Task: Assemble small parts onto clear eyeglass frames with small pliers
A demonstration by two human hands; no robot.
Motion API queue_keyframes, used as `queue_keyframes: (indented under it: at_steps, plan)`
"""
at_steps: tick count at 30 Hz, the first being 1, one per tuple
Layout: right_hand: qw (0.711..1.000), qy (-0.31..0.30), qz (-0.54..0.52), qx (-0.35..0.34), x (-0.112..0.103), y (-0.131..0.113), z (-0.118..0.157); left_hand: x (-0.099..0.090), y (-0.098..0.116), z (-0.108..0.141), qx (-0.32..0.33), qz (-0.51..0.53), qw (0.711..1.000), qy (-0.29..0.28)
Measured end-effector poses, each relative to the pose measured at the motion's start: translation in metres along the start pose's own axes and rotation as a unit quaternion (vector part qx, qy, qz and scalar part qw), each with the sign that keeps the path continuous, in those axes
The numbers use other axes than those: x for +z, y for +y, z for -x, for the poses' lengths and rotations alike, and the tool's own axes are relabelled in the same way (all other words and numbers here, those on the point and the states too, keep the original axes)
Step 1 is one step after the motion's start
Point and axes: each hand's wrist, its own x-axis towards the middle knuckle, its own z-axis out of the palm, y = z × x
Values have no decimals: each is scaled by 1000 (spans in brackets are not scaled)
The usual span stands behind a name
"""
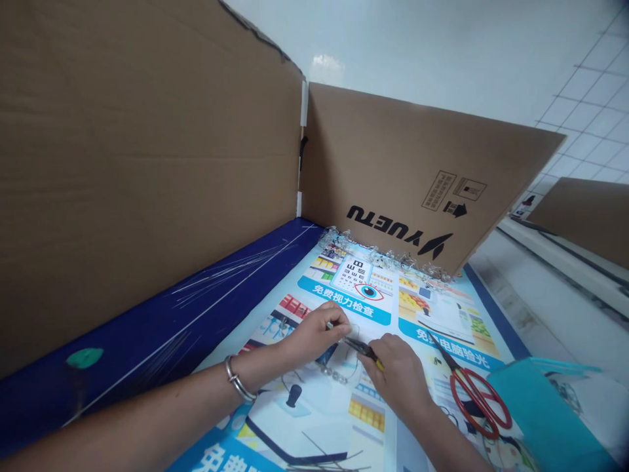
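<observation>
My left hand (322,331) is closed in a pinch on a thin wire, which bends out in a loop beside the fingertips. My right hand (398,373) grips pliers (361,346) with dark jaws and a bit of yellow on the handle. Their tips point left and meet the work at my left fingertips; whether the jaws are closed on the wire is too small to tell. Just below, a short row of clear beads (337,375) lies on the printed sheet (373,393). Scissors (474,393) with red handles rest to the right of my right hand.
A tall cardboard panel (147,164) stands along the left, another cardboard panel (393,170) across the back. Clear beaded pieces (388,255) line its foot. A turquoise container (550,406) sits at right. Loose wires (324,455) lie in front, and a green-topped object (84,358) at far left.
</observation>
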Motion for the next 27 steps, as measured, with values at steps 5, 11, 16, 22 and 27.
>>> queue_keyframes:
  at_steps: [5, 11, 16, 22, 27]
  plan:
    - [999, -13, 38, 21, -5, -1, -1, 0, 1, 1, -32, 29, 999, -24]
    - [996, -40, 70, 36, -11, -2, -2, 3, 0, 2, -44, 66, 995, -55]
    - [995, -71, 59, 40, -16, -3, -4, 2, -1, 2, -18, 56, 996, -70]
    - [993, -116, 9, 28, -25, 0, -5, 0, 1, 2, 0, 65, 993, -94]
    - [991, -129, -7, 22, -24, 0, -6, -2, 0, 1, -19, 87, 988, -128]
